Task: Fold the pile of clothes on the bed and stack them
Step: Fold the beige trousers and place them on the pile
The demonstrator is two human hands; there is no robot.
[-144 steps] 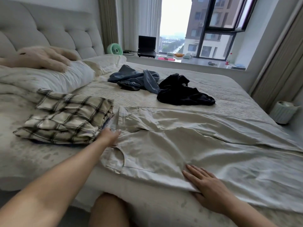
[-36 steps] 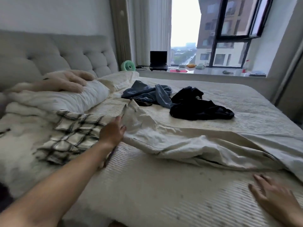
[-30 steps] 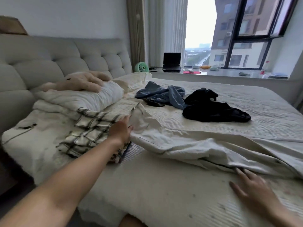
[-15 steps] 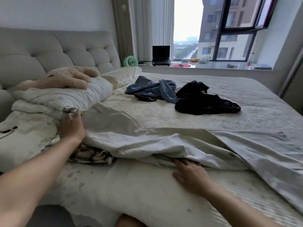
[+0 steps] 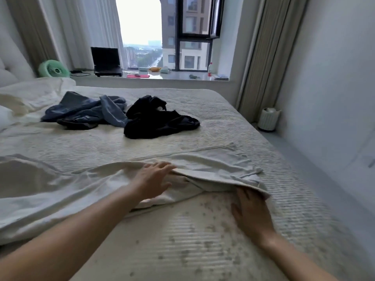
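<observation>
The trousers (image 5: 85, 191) lie stretched across the bed (image 5: 203, 250) from the left edge of the frame to right of centre, laid long and flat so the legs can be doubled over. The left hand (image 5: 152, 182), at centre frame, rests on the cloth with fingers spread and straight, gripping nothing; it seems to pin and smooth the fabric so the fold line holds. The right hand (image 5: 250, 209), lower right, lies against the bed with its fingertips tucked under the leg hem, which lifts over them. Whether they pinch the hem I cannot tell, since the cloth hides them; the placement suits getting beneath the edge to carry it leftward.

In the upper left of the frame, the jeans (image 5: 85, 112) and the black garment (image 5: 158, 122) sit crumpled just beside each other, apparently waiting unfolded. No folded stack shows in this view.
</observation>
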